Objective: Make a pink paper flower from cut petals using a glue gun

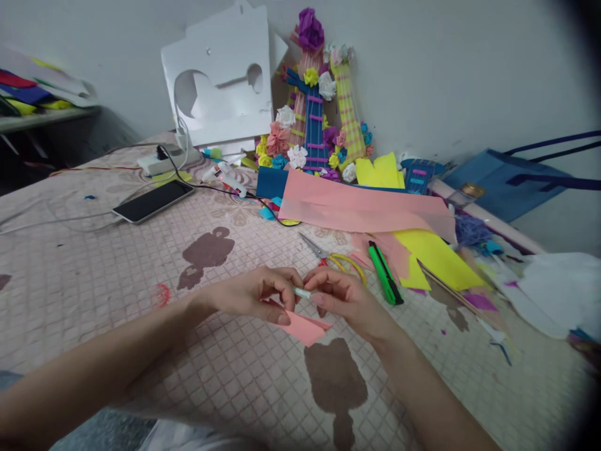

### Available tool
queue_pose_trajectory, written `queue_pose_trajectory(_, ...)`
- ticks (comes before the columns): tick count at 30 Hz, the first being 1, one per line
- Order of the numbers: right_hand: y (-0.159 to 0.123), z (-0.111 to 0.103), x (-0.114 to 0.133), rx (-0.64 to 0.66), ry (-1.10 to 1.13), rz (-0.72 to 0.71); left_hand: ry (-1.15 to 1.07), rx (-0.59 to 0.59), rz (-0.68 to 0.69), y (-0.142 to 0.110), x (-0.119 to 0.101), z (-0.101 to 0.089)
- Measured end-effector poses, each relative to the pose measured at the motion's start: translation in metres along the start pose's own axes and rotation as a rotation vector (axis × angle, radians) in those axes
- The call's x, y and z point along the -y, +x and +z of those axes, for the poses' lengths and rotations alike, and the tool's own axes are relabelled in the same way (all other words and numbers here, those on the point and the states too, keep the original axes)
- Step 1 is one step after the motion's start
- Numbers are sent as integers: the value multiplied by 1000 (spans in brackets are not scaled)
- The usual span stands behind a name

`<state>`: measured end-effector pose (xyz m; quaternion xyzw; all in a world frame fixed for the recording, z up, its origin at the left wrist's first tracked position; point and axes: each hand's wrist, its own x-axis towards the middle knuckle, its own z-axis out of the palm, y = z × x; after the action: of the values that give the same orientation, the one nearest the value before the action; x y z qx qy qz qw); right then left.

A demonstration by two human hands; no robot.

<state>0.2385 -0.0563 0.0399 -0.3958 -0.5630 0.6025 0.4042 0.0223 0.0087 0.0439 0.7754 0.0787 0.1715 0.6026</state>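
Note:
My left hand (256, 291) is closed on a small folded piece of pink paper (304, 329), pinching its left end between thumb and fingers just above the table. Between my two hands is a short, pale, stick-like piece (302, 292). My right hand (347, 304) pinches the right end of it with thumb and index finger, and the left fingertips touch its other end. What exactly this piece is cannot be made out. Just beyond my hands lie scissors (322, 252) with yellow handles, and to the right a green utility knife (385, 273).
A large pink sheet (366, 203) and yellow paper (436, 257) lie behind the knife. A phone (154, 202), a glue gun (228, 180) and cables are at the back left. Guitar-like paper crafts (315, 128) and a white foam board (220, 81) lean against the wall.

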Motion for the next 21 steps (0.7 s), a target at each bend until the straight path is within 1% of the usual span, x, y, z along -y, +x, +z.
queue_pose_trajectory(8,2,5,0,-61,105,80,-37,14,-19,0,5,-1)
queue_pose_trajectory(15,0,10,-6,-152,46,115,-73,-10,-24,-1,8,1)
queue_pose_trajectory(18,0,10,-6,-137,62,122,-98,-5,-25,-1,8,0)
queue_pose_trajectory(21,1,7,-4,-77,108,101,-156,-5,-26,-2,9,-2)
